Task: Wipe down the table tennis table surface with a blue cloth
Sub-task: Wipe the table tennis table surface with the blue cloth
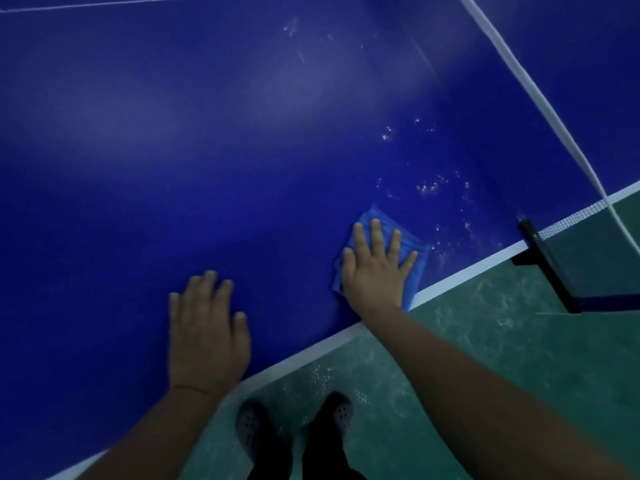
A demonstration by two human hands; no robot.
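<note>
We see only part of the blue cloth [417,268] — the right hand [375,271] lies flat over most of it, hiding its folds. The table [207,150] runs out of frame at the top, left and right edges. The net [519,74], upper right, is blurred and cut off — we cannot read its mesh. Both shoes [294,427] at the bottom edge are dark and partly cropped.

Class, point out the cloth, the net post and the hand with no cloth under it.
cloth [417,268], head view, bare corner right of the fingers
net post [547,265], head view, mid-bar
left hand [207,334], head view, back of hand
</note>
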